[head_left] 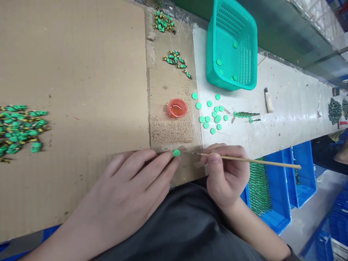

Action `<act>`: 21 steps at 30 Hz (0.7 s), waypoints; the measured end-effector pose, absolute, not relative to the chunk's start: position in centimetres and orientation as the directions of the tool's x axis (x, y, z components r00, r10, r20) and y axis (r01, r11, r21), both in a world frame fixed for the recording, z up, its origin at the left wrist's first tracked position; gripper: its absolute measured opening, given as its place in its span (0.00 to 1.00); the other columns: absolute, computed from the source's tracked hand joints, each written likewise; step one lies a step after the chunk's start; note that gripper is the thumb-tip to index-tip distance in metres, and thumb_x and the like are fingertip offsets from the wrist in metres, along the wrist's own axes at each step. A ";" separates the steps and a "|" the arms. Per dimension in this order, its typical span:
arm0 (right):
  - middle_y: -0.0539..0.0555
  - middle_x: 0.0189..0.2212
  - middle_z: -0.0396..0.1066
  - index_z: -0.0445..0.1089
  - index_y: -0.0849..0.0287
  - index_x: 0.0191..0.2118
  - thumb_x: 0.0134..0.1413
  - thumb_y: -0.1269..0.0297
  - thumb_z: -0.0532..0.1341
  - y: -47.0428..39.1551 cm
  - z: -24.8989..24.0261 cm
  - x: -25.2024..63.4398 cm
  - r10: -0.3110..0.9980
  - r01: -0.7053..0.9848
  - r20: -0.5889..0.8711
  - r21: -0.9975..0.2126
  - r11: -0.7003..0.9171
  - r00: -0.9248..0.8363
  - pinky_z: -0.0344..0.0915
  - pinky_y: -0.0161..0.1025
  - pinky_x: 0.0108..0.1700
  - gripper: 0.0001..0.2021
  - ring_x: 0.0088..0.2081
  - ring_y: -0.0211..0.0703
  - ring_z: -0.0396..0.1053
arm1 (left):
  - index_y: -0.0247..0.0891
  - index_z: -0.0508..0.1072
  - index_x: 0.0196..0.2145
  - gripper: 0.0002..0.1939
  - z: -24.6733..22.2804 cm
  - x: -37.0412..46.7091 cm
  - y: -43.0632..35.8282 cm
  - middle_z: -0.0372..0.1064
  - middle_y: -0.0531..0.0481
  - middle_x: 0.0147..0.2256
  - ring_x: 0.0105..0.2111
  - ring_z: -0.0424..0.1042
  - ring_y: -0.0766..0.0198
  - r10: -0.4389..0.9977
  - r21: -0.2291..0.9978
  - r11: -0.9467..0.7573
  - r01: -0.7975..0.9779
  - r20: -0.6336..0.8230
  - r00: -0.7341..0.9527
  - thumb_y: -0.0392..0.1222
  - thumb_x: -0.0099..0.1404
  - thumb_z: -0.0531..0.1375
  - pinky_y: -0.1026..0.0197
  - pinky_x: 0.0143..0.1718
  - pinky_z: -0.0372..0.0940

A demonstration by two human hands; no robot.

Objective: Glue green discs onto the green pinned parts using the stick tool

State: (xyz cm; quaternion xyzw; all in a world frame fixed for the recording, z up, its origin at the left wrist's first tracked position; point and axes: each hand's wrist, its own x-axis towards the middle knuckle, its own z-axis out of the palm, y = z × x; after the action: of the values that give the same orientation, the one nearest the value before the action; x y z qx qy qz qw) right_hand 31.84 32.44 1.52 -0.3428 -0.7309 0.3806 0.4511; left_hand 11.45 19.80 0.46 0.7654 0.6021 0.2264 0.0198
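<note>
Between the fingertips of my left hand (pixel 138 181) is a small round green button (pixel 176 153), its face turned up. My right hand (pixel 227 172) pinches a thin wooden stick (pixel 261 161) whose fine tip points left at the button, a short gap away. Beyond both hands stands a small red cup (pixel 178 108) with liquid in it. Several loose green buttons (pixel 216 108) lie to the right of the cup on a white surface. The cardboard in front of the cup carries a patch of dried drops (pixel 171 129).
A teal plastic basket (pixel 231 84) holding a few buttons stands at the back. Small green, yellow and black pieces lie in piles (pixel 164 21) at the back and at far left (pixel 21 127). Blue bins (pixel 280 203) stand at right. A small tube (pixel 268 100) lies beyond the buttons.
</note>
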 end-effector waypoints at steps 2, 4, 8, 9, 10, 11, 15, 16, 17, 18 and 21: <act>0.47 0.31 0.75 0.76 0.54 0.47 0.77 0.69 0.65 32.6 1.6 32.1 0.891 0.096 0.347 -0.916 0.389 -0.293 0.75 0.36 0.30 0.03 0.28 0.38 0.76 | 0.37 0.78 0.66 0.19 0.8 11.5 19.9 0.83 0.47 0.59 0.55 0.77 0.45 0.935 0.317 -0.267 0.910 0.316 0.165 0.38 0.82 0.61 0.43 0.53 0.66; 0.47 0.31 0.77 0.78 0.54 0.48 0.78 0.68 0.65 32.8 1.7 32.7 0.906 0.039 0.308 -0.942 0.332 -0.291 0.75 0.36 0.30 0.04 0.28 0.38 0.77 | 0.38 0.77 0.66 0.19 1.2 11.5 20.0 0.84 0.48 0.57 0.53 0.79 0.46 0.935 0.320 -0.259 0.911 0.320 0.153 0.37 0.82 0.62 0.45 0.52 0.67; 0.48 0.33 0.80 0.80 0.54 0.48 0.78 0.67 0.66 33.1 1.4 34.0 0.907 -0.021 0.254 -0.965 0.263 -0.337 0.78 0.37 0.34 0.04 0.31 0.39 0.80 | 0.42 0.77 0.66 0.18 1.6 11.6 20.2 0.85 0.51 0.56 0.53 0.80 0.49 0.946 0.296 -0.218 0.930 0.298 0.127 0.38 0.82 0.62 0.47 0.53 0.69; 0.48 0.33 0.80 0.80 0.54 0.48 0.77 0.67 0.66 33.2 1.2 34.2 0.908 -0.030 0.242 -0.969 0.247 -0.343 0.79 0.37 0.35 0.04 0.31 0.39 0.80 | 0.43 0.77 0.66 0.18 1.6 11.7 20.3 0.85 0.51 0.56 0.53 0.80 0.49 0.944 0.280 -0.220 0.934 0.303 0.131 0.38 0.82 0.63 0.47 0.54 0.70; 0.48 0.33 0.81 0.80 0.54 0.47 0.77 0.66 0.67 33.3 1.1 34.4 0.909 -0.039 0.235 -0.971 0.236 -0.345 0.79 0.37 0.35 0.03 0.31 0.39 0.80 | 0.43 0.77 0.65 0.18 1.6 11.7 20.3 0.85 0.51 0.57 0.53 0.80 0.49 0.939 0.265 -0.228 0.937 0.313 0.140 0.38 0.81 0.64 0.47 0.54 0.71; 0.48 0.33 0.81 0.79 0.54 0.46 0.77 0.65 0.67 33.4 1.0 34.5 0.909 -0.049 0.233 -0.972 0.231 -0.347 0.79 0.37 0.35 0.03 0.31 0.38 0.80 | 0.43 0.77 0.64 0.18 1.5 11.8 20.4 0.85 0.50 0.57 0.53 0.80 0.49 0.931 0.251 -0.243 0.937 0.330 0.153 0.37 0.80 0.65 0.47 0.53 0.71; 0.48 0.30 0.80 0.77 0.55 0.43 0.77 0.60 0.68 33.8 0.8 34.5 0.909 -0.095 0.237 -0.971 0.218 -0.342 0.78 0.37 0.33 0.07 0.29 0.39 0.79 | 0.41 0.79 0.58 0.14 1.4 11.6 20.7 0.85 0.44 0.58 0.51 0.81 0.50 0.915 0.290 -0.267 0.919 0.376 0.147 0.34 0.77 0.67 0.47 0.54 0.74; 0.48 0.30 0.80 0.77 0.55 0.43 0.77 0.59 0.68 33.8 0.8 34.5 0.912 -0.101 0.224 -0.974 0.201 -0.343 0.79 0.37 0.34 0.08 0.29 0.39 0.79 | 0.41 0.79 0.56 0.13 1.5 11.5 20.8 0.85 0.43 0.57 0.51 0.82 0.51 0.911 0.331 -0.272 0.904 0.392 0.130 0.34 0.77 0.66 0.48 0.54 0.75; 0.48 0.30 0.80 0.77 0.55 0.43 0.77 0.57 0.69 33.9 0.8 34.5 0.916 -0.102 0.203 -0.979 0.179 -0.345 0.79 0.37 0.34 0.09 0.30 0.39 0.79 | 0.42 0.79 0.54 0.11 1.7 11.4 20.9 0.86 0.44 0.55 0.50 0.82 0.52 0.904 0.386 -0.278 0.879 0.414 0.104 0.34 0.76 0.67 0.49 0.54 0.75; 0.48 0.30 0.80 0.77 0.54 0.42 0.76 0.56 0.69 33.9 0.9 34.5 0.920 -0.100 0.181 -0.983 0.155 -0.349 0.80 0.37 0.35 0.10 0.30 0.40 0.79 | 0.42 0.79 0.51 0.09 1.8 11.3 21.0 0.86 0.45 0.51 0.48 0.83 0.54 0.902 0.459 -0.275 0.845 0.428 0.062 0.34 0.76 0.67 0.51 0.53 0.76; 0.49 0.30 0.81 0.78 0.54 0.41 0.75 0.51 0.70 33.9 1.0 34.7 0.916 -0.105 0.154 -0.987 0.123 -0.371 0.81 0.38 0.35 0.13 0.30 0.41 0.80 | 0.44 0.78 0.39 0.03 1.8 11.2 21.1 0.81 0.52 0.35 0.35 0.80 0.61 0.892 0.721 -0.157 0.675 0.396 -0.216 0.39 0.74 0.67 0.59 0.40 0.75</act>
State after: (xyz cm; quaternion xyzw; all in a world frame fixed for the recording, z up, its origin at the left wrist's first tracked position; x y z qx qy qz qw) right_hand 34.74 33.92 1.00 -0.3373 -0.6006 0.5700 0.4479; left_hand 11.18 21.10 1.84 0.6143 0.6379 0.4483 0.1212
